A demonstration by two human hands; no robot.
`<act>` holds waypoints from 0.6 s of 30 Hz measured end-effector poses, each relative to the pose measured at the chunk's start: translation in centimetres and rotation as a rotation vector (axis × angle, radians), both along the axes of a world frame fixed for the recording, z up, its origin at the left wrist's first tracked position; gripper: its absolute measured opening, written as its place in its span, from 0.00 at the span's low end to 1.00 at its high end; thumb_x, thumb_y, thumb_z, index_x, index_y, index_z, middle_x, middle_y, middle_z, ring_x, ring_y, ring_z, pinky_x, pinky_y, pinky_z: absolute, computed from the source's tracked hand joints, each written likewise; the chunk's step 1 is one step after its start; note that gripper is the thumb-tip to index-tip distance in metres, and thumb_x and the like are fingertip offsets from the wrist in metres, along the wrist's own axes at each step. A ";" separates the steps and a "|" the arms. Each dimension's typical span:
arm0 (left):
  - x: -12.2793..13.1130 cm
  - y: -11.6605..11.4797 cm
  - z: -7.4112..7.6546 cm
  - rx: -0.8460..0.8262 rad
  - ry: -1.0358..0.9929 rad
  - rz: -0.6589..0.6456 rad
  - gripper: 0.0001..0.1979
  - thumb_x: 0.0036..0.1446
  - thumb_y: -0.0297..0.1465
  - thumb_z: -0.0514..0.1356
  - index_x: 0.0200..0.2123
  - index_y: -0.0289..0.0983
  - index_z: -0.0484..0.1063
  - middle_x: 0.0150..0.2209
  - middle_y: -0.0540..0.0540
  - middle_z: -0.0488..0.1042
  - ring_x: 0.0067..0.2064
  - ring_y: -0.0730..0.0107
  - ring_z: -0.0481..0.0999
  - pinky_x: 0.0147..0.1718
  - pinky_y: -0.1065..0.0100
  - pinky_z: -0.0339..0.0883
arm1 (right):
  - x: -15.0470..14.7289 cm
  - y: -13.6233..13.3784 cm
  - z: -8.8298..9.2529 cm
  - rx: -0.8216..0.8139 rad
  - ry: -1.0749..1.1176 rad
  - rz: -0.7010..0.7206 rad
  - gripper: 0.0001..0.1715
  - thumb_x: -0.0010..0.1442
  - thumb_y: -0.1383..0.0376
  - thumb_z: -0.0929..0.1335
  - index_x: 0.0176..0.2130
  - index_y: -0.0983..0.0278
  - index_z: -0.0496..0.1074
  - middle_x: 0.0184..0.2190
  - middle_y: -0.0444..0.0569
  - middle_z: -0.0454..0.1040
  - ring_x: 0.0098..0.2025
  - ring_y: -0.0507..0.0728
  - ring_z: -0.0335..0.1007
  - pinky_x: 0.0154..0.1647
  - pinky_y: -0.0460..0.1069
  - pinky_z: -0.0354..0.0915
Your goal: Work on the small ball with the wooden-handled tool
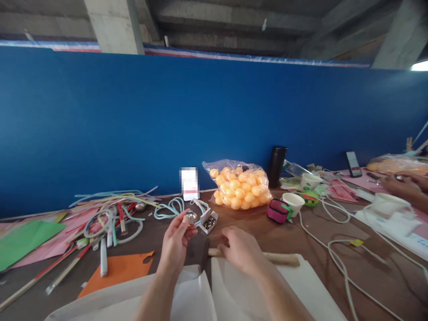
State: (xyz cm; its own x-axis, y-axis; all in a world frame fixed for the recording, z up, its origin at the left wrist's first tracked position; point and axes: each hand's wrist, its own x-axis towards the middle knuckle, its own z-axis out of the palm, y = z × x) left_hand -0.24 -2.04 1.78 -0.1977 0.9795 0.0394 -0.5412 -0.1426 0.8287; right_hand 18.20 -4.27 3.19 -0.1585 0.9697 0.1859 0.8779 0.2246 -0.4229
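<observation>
Between the thumb and fingers of my left hand point(177, 240) is a shiny round silver piece point(191, 217), raised above the table; its exact kind is unclear. My right hand point(244, 249) is curled over the wooden handle of a hammer point(282, 259), close to the dark head, and its fingertips appear closed round the handle. The hammer lies across white sheets point(230, 290). Just beyond my hands stands an open small white box point(214, 226) with several small shiny metal pieces inside. Pale blue tubing point(170, 209) lies coiled behind my left hand.
A clear bag of orange balls point(240, 187) sits against the blue partition, beside a black bottle point(277, 166). Tubes, sticks and coloured paper point(30, 238) cover the left. Paper cups point(293, 203) and white cables point(341, 267) spread rightward. Another person's hand point(401, 185) is at far right.
</observation>
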 end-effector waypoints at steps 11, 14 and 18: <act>0.7 -0.1 0.3 -0.081 -0.218 -0.126 0.10 0.58 0.29 0.59 0.42 0.32 0.73 0.30 0.45 0.75 0.26 0.76 0.74 0.25 0.74 0.73 | -1.4 2.8 0.4 0.077 0.024 -0.119 0.13 0.64 0.61 0.62 0.43 0.57 0.74 0.42 0.48 0.77 0.44 0.56 0.73 0.37 0.47 0.60; 0.5 0.2 0.2 -0.145 -0.277 -0.102 0.07 0.60 0.29 0.57 0.37 0.31 0.73 0.29 0.44 0.76 0.24 0.76 0.74 0.24 0.74 0.73 | -1.8 4.2 0.9 0.049 -0.031 -0.082 0.11 0.62 0.61 0.63 0.39 0.55 0.76 0.39 0.46 0.78 0.42 0.57 0.74 0.35 0.47 0.60; 0.4 0.4 0.4 -0.184 -0.349 -0.092 0.07 0.60 0.29 0.56 0.34 0.32 0.72 0.28 0.44 0.76 0.24 0.76 0.74 0.23 0.74 0.73 | -2.4 5.8 1.5 -0.004 -0.115 -0.048 0.09 0.58 0.64 0.66 0.32 0.57 0.77 0.32 0.46 0.79 0.37 0.57 0.75 0.33 0.47 0.61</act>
